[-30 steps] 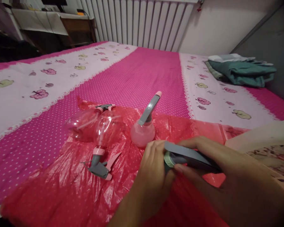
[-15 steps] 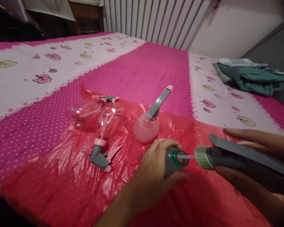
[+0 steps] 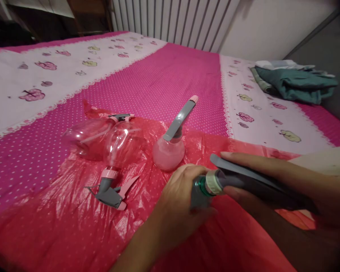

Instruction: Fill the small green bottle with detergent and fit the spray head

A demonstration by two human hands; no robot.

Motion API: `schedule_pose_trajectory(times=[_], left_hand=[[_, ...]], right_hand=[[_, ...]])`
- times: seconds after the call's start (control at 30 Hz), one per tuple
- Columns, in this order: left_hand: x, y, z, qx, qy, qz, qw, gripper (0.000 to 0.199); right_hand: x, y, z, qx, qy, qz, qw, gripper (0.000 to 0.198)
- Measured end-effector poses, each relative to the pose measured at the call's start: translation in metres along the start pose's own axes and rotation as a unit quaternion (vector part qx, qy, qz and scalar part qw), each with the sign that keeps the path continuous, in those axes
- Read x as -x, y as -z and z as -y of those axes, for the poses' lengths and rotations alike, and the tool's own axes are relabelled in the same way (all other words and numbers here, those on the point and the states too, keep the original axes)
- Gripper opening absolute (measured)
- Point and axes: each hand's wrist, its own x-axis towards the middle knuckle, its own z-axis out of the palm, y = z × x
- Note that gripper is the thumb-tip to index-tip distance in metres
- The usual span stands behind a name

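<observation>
My left hand (image 3: 178,200) is wrapped round a dark green bottle (image 3: 197,198), its threaded mouth facing right. In my right hand (image 3: 272,200) is a grey spray head (image 3: 243,181) with a pale green collar (image 3: 213,182). That collar now meets the bottle's mouth; whether the threads are engaged I cannot tell. The dip tube is out of sight. Just beyond my left hand a pink spray bottle (image 3: 168,153) with a grey-and-pink head stands upright. To the left lie two clear pink spray bottles, one (image 3: 120,145) with its grey head toward me, the other (image 3: 86,138) behind it.
A crinkled red plastic sheet (image 3: 73,223) lies under the bottles. Below it is a pink and white patterned bedspread (image 3: 172,83). Folded green and white cloth (image 3: 294,83) sits at the far right, and a slatted white headboard (image 3: 170,19) stands at the back.
My right hand has moved left with the spray head. Its tube has gone into the green bottle, and the collar has reached the mouth. The camera view has shifted slightly.
</observation>
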Motion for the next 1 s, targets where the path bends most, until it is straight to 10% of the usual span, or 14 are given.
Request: schedule_pose_trajectory(times=[1.0], left_hand=[[-0.005, -0.003, -0.003, -0.056, 0.0, -0.002, 0.998, 0.049]], right_hand=[[-0.018, -0.003, 0.015, -0.075, 0.092, 0.029, 0.993, 0.03]])
